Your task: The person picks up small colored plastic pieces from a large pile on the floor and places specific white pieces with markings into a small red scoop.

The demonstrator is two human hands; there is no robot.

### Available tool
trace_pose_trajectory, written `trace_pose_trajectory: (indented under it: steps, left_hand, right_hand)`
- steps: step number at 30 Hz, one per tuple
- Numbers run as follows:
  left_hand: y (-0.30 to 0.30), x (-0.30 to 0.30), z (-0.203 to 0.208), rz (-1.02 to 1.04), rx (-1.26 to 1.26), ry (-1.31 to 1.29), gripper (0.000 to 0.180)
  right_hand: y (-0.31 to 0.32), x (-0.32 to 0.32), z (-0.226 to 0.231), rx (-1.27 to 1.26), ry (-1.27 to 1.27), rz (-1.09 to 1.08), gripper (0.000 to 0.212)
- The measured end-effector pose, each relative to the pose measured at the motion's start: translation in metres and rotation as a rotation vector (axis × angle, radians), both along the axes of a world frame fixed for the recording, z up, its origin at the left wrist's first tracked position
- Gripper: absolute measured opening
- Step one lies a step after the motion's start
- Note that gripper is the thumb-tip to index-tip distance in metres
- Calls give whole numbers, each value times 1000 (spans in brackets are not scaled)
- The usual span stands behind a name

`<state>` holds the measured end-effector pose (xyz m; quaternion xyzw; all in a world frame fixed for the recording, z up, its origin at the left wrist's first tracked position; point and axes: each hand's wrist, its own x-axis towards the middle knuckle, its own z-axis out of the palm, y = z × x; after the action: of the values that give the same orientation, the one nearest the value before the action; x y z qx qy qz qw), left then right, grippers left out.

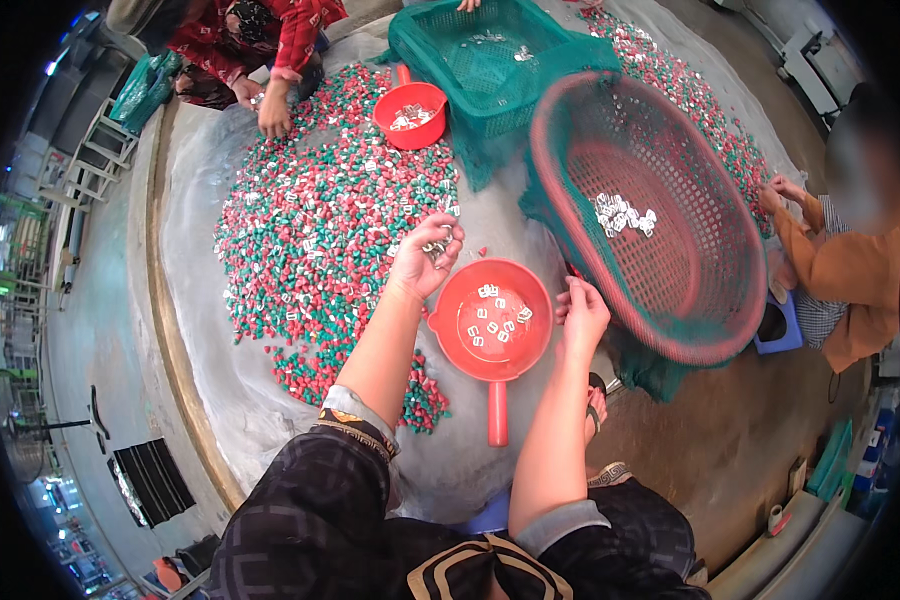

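My left hand [428, 252] is curled, palm up, around several small white buckle-like pieces above the edge of a spread of red and green pebble-like bits [320, 230]. Just right of it a red plastic dipper [498, 366] rests with its handle toward me. Scattered on its bottom lie more white buckle-like pieces [500, 305]. Close to the dipper's right rim is my right hand [582, 315], its fingers drawn together; what they hold, if anything, cannot be made out.
A large red oval basket [660, 330] draped in green netting stands tilted at right, with white pieces inside. Beyond are a green basket [440, 75] and a second red dipper [410, 133]. One person [260, 50] works at far left, another [850, 230] at right.
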<state>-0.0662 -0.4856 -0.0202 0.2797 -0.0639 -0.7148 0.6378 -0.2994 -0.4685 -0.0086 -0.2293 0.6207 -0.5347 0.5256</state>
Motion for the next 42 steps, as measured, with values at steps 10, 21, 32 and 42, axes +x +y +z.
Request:
trace_pose_trajectory:
  steps: [10, 21, 32, 42]
  left_hand:
    - [-12, 23, -46, 529, 566, 304, 27]
    - [-187, 142, 51, 403, 235, -104, 34]
    - [-93, 153, 34, 384, 271, -389, 38]
    - [-90, 69, -51, -211, 70, -2034, 26]
  right_hand:
    - [-3, -10, -13, 51, 108, 49, 17]
    - [-4, 0, -10, 68, 113, 104, 18]
    - [-2, -8, -19, 37, 164, 82, 18]
    - [49, -17, -108, 74, 645, 60, 36]
